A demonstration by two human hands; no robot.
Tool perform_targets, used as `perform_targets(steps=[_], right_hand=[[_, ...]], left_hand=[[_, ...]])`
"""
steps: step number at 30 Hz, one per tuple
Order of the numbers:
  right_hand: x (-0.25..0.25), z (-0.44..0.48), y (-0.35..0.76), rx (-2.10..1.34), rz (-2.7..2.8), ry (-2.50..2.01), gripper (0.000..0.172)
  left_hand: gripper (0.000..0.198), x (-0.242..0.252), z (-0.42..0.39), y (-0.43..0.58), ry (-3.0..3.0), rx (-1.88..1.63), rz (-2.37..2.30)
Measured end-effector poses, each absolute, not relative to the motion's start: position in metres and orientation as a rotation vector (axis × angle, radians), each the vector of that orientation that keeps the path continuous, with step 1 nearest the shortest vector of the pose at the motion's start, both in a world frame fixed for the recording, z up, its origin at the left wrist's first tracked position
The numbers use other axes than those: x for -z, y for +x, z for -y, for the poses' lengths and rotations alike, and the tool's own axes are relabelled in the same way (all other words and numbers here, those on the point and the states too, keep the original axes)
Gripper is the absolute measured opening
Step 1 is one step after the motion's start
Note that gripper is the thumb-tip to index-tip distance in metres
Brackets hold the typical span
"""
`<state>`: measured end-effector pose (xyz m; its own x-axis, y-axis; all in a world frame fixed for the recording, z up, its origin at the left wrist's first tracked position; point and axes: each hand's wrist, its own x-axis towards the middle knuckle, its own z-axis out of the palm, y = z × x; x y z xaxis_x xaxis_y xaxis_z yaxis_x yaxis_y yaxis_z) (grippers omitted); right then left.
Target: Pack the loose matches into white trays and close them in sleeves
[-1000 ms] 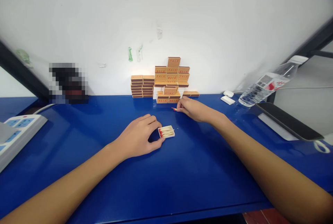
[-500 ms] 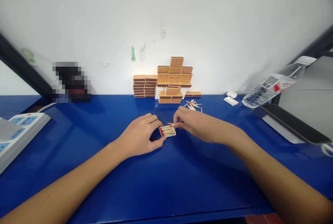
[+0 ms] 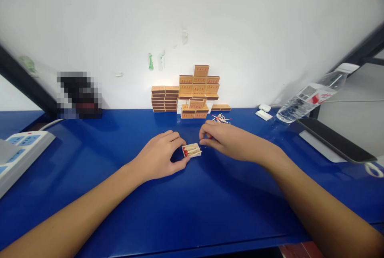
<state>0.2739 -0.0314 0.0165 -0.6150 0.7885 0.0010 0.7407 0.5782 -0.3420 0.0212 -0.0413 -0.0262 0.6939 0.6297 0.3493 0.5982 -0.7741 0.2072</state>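
On the blue table lies a small white matchbox tray with several red-tipped matches in it. My left hand grips the tray's left end between thumb and fingers. Just right of the tray, my right hand hovers with thumb and forefinger slightly apart, and no match shows between them. Behind my right hand is a loose pile of matches, partly hidden by it. Stacked matchboxes rise in steps against the wall, beside a lower stack.
A power strip is at the left, near a blurred dark object. On the right are a leaning plastic bottle, a black device, a white case and a flat matchbox row by the wall.
The match that my right hand held over the tray now lies among the others, and its fingers have parted. My left hand stays on the tray. The view has shifted slightly.
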Motion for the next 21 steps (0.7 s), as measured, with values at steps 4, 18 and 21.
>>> perform_targets(steps=[4, 18, 21], right_hand=[[-0.013, 0.030, 0.275, -0.564, 2.706, -1.294, 0.015], [-0.006, 0.030, 0.267, -0.576, 2.649, -1.140, 0.008], [-0.005, 0.031, 0.265, -0.554, 2.673, -1.139, 0.010]], left_hand=[[0.022, 0.027, 0.041, 0.021, 2.821, -0.619, -1.029], [0.024, 0.028, 0.041, 0.021, 2.831, -0.591, -1.024], [0.025, 0.029, 0.041, 0.021, 2.833, -0.584, -1.037]])
